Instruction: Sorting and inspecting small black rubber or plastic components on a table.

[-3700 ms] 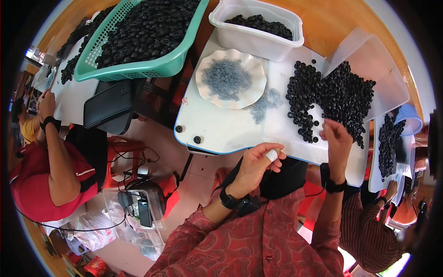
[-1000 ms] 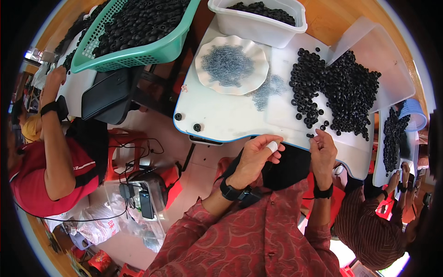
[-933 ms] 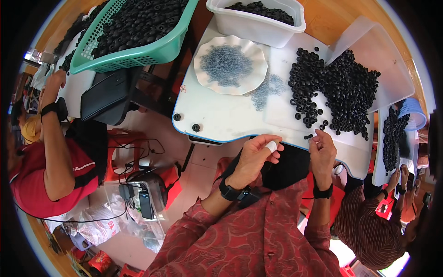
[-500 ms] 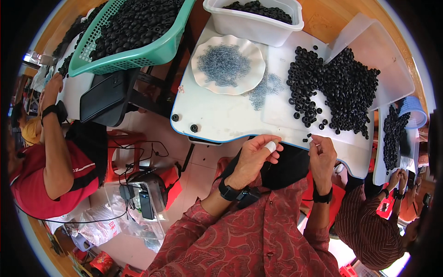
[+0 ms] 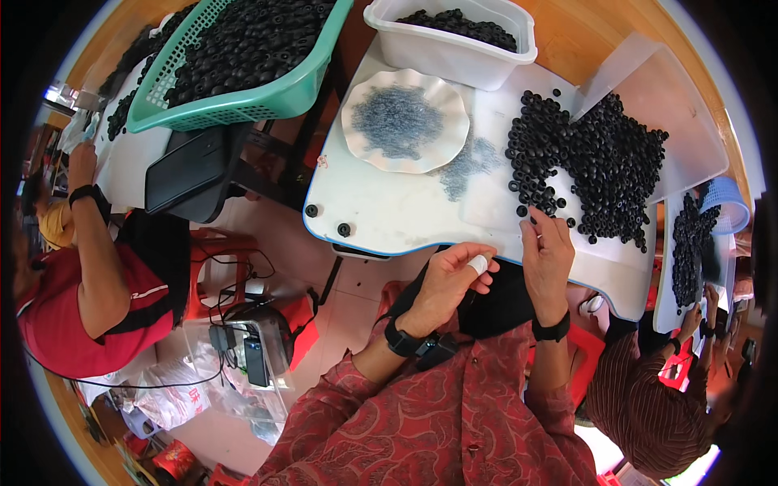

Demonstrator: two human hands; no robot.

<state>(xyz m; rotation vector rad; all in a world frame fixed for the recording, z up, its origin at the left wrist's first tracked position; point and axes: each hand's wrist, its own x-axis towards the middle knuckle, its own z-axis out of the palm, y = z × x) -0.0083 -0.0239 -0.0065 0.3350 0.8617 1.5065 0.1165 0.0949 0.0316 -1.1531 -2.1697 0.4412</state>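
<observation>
my right hand (image 5: 548, 257) lies on the white desk (image 5: 389, 215), fingertips touching black rings (image 5: 596, 166) at the near edge of the pile; i cannot tell whether they pinch 1. my left hand (image 5: 448, 279) hovers at the desk's near edge, fingers curled together, 1 wearing a white wrap (image 5: 478, 264), holding nothing i can see. a scalloped plate (image 5: 405, 120) of grey bits sits beyond, a white tub (image 5: 454, 39) of rings behind it.
</observation>
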